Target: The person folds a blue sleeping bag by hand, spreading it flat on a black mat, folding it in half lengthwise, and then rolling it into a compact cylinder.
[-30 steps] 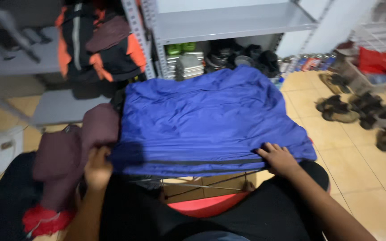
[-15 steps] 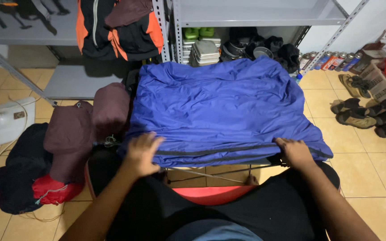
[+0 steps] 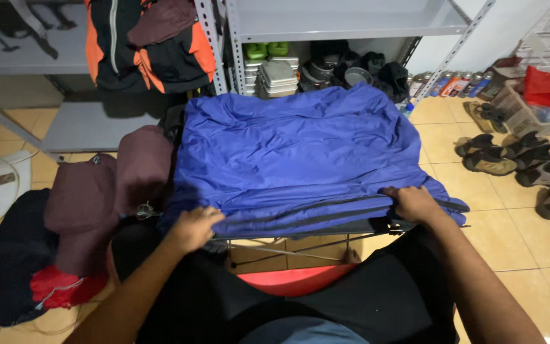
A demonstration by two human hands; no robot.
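- Since the frame half a second back, left hand (image 3: pixel 193 228) has shifted right, fingers closed on blue jacket (image 3: pixel 300 159) hem, lower centre.
- Right hand (image 3: pixel 414 202) unmoved, clamped on hem.

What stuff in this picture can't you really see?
- Head view: what the blue jacket lies on; the jacket covers it, only thin rods show below.
- Left hand and right hand: fingertips curl into the fabric's near edge, so the grip is unclear.
- Orange and black backpack: top cut off by the picture edge.
- Cans by the shelf: too small to tell.
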